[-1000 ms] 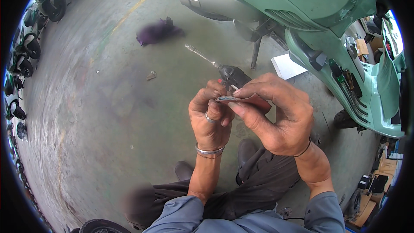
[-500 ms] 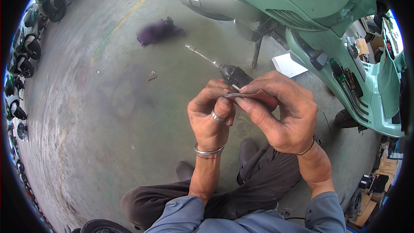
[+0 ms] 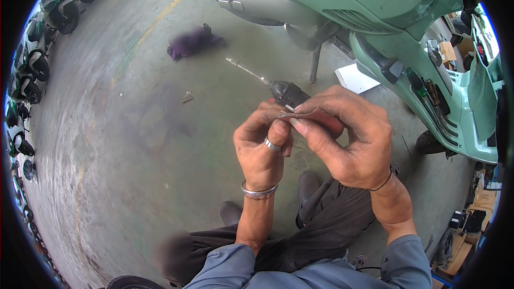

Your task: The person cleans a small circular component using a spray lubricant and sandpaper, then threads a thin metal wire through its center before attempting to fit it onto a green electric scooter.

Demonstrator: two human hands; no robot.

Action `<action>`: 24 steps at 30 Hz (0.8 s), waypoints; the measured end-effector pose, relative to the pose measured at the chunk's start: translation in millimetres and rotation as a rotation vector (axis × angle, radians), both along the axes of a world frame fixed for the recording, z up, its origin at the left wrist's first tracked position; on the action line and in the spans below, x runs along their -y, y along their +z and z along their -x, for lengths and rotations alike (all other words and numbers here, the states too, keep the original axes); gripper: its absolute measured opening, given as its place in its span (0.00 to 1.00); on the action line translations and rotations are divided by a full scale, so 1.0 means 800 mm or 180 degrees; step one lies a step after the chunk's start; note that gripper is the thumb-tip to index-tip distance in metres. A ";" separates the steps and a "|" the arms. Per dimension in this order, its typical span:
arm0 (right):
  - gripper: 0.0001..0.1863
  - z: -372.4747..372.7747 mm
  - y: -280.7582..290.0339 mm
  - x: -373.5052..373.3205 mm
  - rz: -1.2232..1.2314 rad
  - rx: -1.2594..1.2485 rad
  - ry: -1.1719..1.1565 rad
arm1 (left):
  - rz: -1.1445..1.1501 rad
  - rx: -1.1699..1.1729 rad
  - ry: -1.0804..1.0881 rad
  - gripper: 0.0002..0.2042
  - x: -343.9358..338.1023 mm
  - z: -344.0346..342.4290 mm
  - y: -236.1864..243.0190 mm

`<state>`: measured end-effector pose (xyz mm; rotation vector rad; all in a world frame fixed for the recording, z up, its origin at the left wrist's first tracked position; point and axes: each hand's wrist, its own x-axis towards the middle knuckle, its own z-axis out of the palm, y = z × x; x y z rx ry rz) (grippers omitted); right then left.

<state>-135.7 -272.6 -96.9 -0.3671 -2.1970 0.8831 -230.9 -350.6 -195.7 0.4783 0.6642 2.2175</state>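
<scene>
A folded reddish-brown sheet that looks like sandpaper (image 3: 326, 122) is pinched between the thumb and fingers of my right hand (image 3: 356, 136). Its narrow left end meets the fingertips of my left hand (image 3: 262, 142), whose thumb and forefinger are closed. A small pale sliver (image 3: 290, 107) sticks up at the fold between both hands; most of it is hidden, and what my left fingers grip cannot be made out. Just beyond my hands, a black power driver (image 3: 289, 94) with a long metal socket extension (image 3: 247, 70) lies on the floor.
A green scooter (image 3: 369, 5) stands ahead and to the right, with screwdrivers (image 3: 420, 86) on its footboard. Beside its stand lies a white sheet (image 3: 356, 78). A purple cloth (image 3: 195, 43) and a small scrap (image 3: 187, 96) are on the floor. Parked scooters (image 3: 37, 69) line the left.
Both hands stay together at nearly the same place, still pinching. The sheet and the pale sliver have shifted slightly between the fingers. The whole view has turned a little.
</scene>
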 end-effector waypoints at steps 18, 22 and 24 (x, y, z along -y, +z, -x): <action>0.10 -0.014 0.001 -0.002 -0.0031 -0.0192 -0.0127 | -0.0983 0.1053 -0.0894 0.10 -0.008 -0.004 -0.019; 0.10 -0.005 -0.004 0.000 0.0002 -0.0171 0.0035 | -0.0929 0.1225 -0.0974 0.10 -0.005 -0.006 -0.017; 0.10 -0.006 -0.001 0.001 -0.0022 -0.0076 0.0035 | -0.0969 0.1249 -0.1017 0.10 -0.006 -0.008 -0.016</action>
